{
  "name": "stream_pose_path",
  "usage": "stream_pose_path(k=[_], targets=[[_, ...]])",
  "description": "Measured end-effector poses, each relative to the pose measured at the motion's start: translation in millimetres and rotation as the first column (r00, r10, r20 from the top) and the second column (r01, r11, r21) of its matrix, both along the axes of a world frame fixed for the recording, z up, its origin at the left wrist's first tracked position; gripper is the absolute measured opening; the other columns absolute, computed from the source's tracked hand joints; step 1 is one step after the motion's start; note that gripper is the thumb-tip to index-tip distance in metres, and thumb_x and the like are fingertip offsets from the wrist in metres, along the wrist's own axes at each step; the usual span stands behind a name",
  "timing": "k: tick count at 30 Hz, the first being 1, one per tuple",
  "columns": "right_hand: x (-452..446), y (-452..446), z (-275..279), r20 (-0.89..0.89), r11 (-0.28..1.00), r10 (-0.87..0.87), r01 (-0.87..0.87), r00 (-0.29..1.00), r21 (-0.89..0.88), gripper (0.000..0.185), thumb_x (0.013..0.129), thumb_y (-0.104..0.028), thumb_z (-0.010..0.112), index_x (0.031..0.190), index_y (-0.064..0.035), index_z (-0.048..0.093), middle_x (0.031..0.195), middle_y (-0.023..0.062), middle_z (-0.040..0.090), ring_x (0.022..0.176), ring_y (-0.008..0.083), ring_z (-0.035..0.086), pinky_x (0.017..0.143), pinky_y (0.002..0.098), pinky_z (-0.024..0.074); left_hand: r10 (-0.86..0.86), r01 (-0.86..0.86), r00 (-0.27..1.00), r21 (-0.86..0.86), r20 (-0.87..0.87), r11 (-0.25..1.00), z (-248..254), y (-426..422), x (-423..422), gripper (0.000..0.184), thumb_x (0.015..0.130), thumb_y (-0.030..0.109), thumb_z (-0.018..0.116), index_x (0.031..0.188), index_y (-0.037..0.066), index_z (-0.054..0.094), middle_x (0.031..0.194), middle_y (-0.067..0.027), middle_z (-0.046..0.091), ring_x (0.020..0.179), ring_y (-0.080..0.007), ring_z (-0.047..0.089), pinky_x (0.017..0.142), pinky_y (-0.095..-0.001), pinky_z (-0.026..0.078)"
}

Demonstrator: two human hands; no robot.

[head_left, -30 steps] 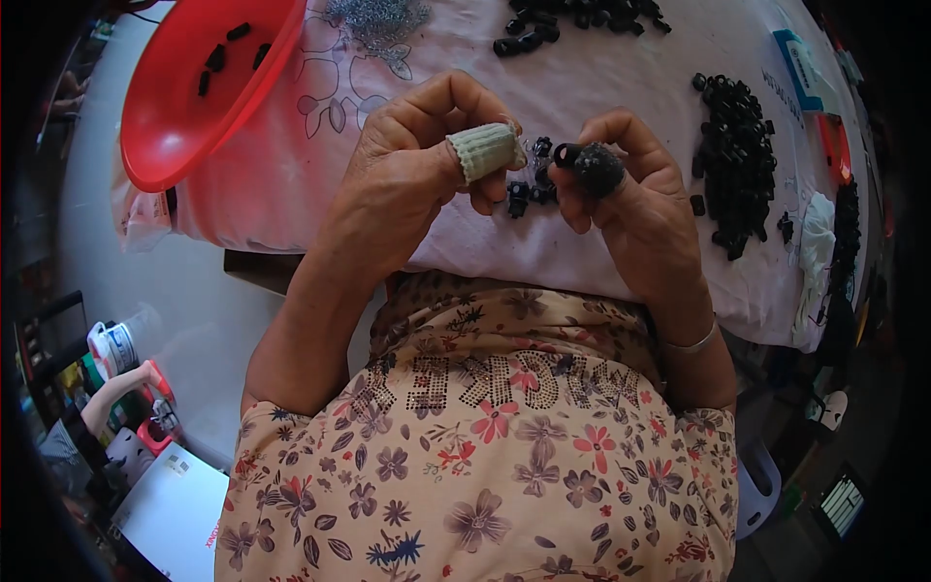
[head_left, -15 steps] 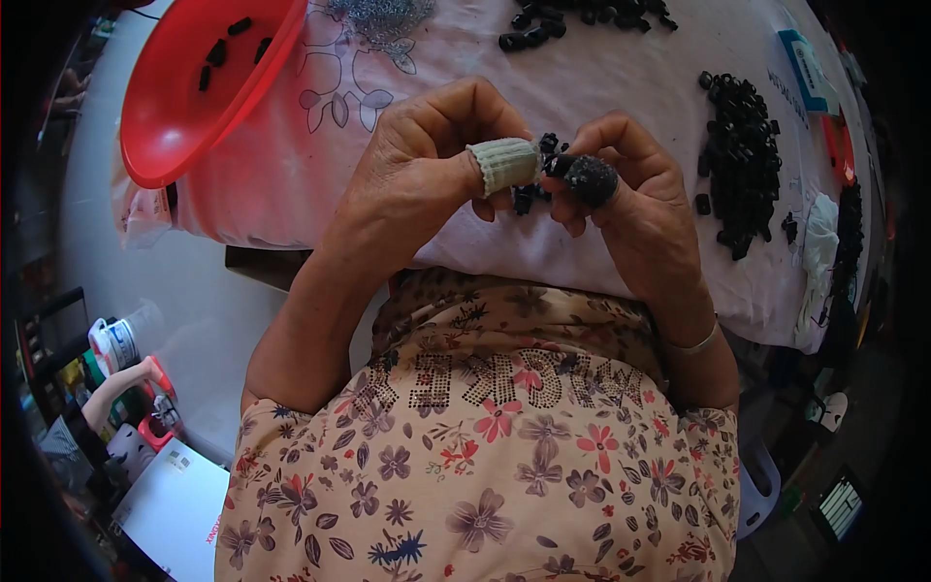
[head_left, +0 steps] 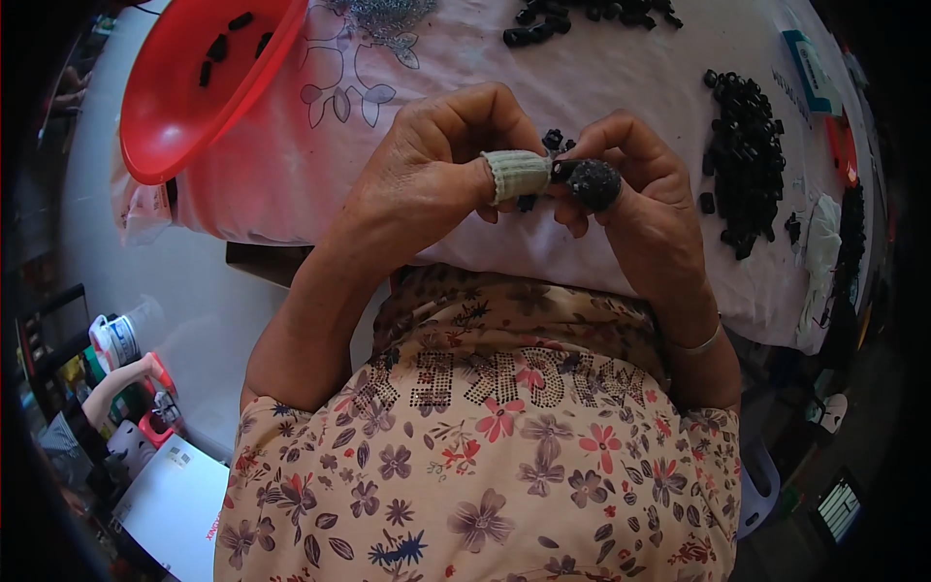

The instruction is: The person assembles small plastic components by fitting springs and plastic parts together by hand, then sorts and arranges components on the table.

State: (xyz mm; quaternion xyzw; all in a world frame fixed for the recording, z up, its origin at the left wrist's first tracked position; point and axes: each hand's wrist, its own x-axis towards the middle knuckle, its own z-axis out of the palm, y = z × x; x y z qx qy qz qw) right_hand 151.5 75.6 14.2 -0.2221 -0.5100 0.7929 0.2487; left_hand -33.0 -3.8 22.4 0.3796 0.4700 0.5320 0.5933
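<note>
My left hand point(head_left: 436, 160) is closed in a pinch, its thumb wrapped in a pale green ribbed finger cover point(head_left: 517, 175). What lies between those fingertips is hidden. My right hand point(head_left: 650, 189) pinches a small black plastic part point(head_left: 562, 171); a worn black cover point(head_left: 594, 185) sits on that thumb. The left thumb's tip meets the near end of the part. Just behind the fingers, on the cloth, lie a few more small black pieces point(head_left: 554, 139), partly hidden by my hands.
A red basin point(head_left: 155, 145) with several black parts tilts at the upper left. Silvery metal bits point(head_left: 388, 17) lie at the back. Black parts are heaped to the right point(head_left: 745, 160) and at the far edge point(head_left: 538, 32) of the cloth-covered table point(head_left: 281, 194). A teal-and-white box point(head_left: 813, 73) stands at the right.
My left hand has shifted slightly right, so its thumb now touches the black part in my right hand. The gap between the hands has closed.
</note>
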Motion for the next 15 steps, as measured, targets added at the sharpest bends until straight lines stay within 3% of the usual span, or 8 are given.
stream_pose_path(k=[11, 13, 15], targets=[[0.2, 1.2, -1.9, 0.093, 0.979, -0.04, 0.021, 0.995, 0.204, 0.022, 0.088, -0.017, 0.063, 0.1, -0.0013, 0.053, 0.083, 0.0055, 0.061, 0.069, 0.0081, 0.058, 0.06, 0.0198, 0.0455, -0.014, 0.012, 0.996, -0.027, -0.083, 1.0, 3.2, -2.5, -2.8, 0.011, 0.074, 0.001, 0.055, 0.085, 0.001, 0.059, 0.075, -0.0003, 0.059, 0.067, -0.0045, 0.052, 0.059, -0.0197, 0.042], [-0.1, 0.1, -1.4, 0.105, 0.976, -0.047, 0.023, 0.993, 0.215, 0.022, 0.087, -0.017, 0.063, 0.099, -0.0012, 0.053, 0.083, 0.0052, 0.061, 0.069, 0.008, 0.058, 0.06, 0.0198, 0.0458, -0.064, 0.067, 0.979, 0.011, -0.194, 0.998, 1.9, -1.7, -4.1, 0.012, 0.077, 0.009, 0.063, 0.086, 0.002, 0.058, 0.074, 0.0005, 0.058, 0.063, -0.0031, 0.053, 0.055, -0.0165, 0.041], [-1.6, -2.3, -1.0, 0.11, 0.976, -0.053, 0.029, 0.992, 0.216, 0.021, 0.087, -0.017, 0.063, 0.099, -0.0011, 0.054, 0.083, 0.0046, 0.06, 0.07, 0.008, 0.059, 0.06, 0.0197, 0.0458, -0.066, 0.068, 0.981, 0.005, -0.185, 0.998, 2.4, -1.7, -3.2, 0.012, 0.077, 0.009, 0.063, 0.086, 0.002, 0.058, 0.074, 0.0009, 0.057, 0.063, -0.0028, 0.052, 0.055, -0.0163, 0.041]])
